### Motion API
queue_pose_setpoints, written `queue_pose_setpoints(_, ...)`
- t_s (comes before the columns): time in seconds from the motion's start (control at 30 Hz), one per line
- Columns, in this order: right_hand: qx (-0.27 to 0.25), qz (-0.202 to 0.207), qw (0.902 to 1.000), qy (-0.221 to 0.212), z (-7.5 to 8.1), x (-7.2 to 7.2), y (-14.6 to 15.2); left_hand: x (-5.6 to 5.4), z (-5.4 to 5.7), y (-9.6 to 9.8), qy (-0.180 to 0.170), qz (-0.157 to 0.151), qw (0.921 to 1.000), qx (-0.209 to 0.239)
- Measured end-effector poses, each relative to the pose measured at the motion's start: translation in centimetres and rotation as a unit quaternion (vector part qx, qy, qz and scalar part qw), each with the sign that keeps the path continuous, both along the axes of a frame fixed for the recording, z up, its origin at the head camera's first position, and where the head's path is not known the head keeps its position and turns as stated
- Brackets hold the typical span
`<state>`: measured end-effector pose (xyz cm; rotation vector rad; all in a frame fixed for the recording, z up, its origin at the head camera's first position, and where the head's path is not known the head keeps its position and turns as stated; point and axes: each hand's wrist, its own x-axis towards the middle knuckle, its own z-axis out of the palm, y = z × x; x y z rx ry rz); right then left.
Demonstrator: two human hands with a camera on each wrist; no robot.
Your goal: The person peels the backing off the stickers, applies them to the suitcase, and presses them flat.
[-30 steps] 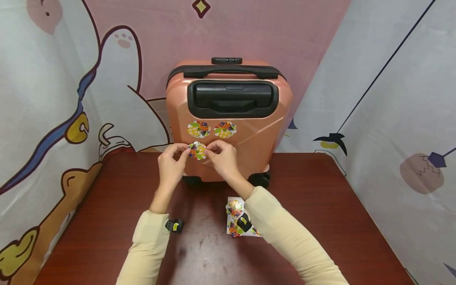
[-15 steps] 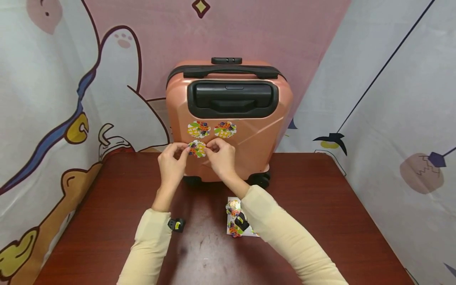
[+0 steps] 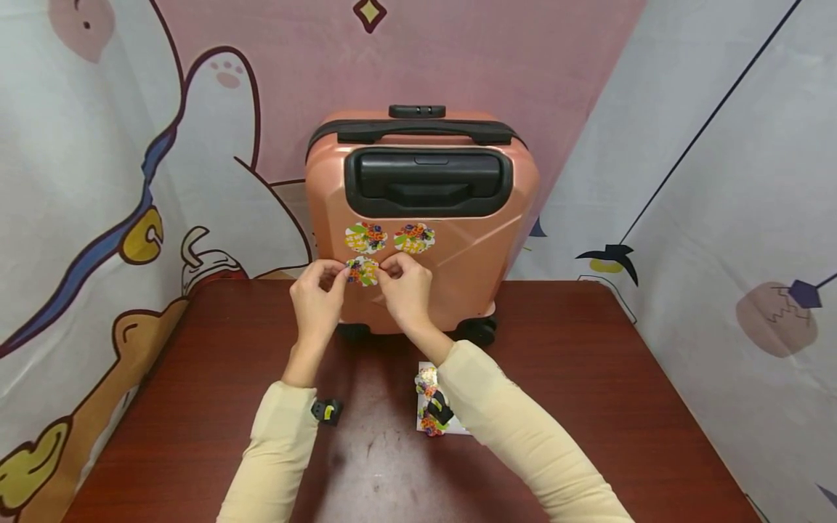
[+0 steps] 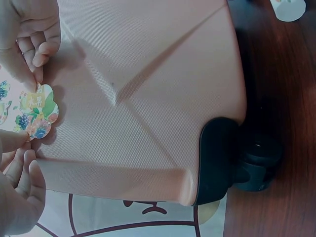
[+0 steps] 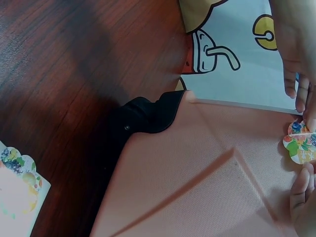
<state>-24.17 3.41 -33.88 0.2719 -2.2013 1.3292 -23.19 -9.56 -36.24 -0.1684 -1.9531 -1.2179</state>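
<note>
A scallop-edged sticker printed with fruit is held by both hands close to the front of a peach suitcase. My left hand pinches its left edge between thumb and forefinger, and my right hand pinches its right edge. In the left wrist view the sticker casts a shadow on the ribbed shell; whether it touches there I cannot tell. Two similar stickers, a left one and a right one, lie flat on the shell in a row just above.
White sheets with more fruit stickers lie on the brown table, partly hidden under the right sleeve. The suitcase stands upright on black wheels against a cartoon-printed cloth.
Both hands have raised the held sticker slightly, bringing it nearer the row of stickers above. Their pinch on its edges is the same, and the forearms have shifted a little.
</note>
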Motion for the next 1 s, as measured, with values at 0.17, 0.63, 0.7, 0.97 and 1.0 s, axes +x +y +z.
queue_pose_setpoints(0.17, 0.008, -0.014, 0.9998, 0.014, -0.04, -0.02, -0.18, 0.02, 0.06, 0.09, 0.002, 0.008, 1.0, -0.005)
queue_pose_setpoints(0.63, 0.029, -0.037, 0.9982, 0.036, -0.09, -0.13, -0.6, -0.06, 0.0, -0.1, 0.005, 0.021, 0.9995, -0.023)
queue_pose_setpoints(0.7, 0.033, -0.036, 0.9981, 0.037, -0.11, -0.14, -0.56, -0.04, 0.0, -0.15, 0.003, 0.02, 0.9995, -0.026)
queue_pose_setpoints(0.97, 0.042, 0.01, 0.9986, 0.031, -0.45, -0.06, 0.0, -0.1, -0.14, -0.41, -0.001, 0.012, 0.9994, -0.031)
queue_pose_setpoints(1.0, 0.039, 0.02, 0.9987, 0.027, -0.5, -0.05, 0.09, -0.09, -0.16, -0.44, -0.003, 0.009, 0.9994, -0.032)
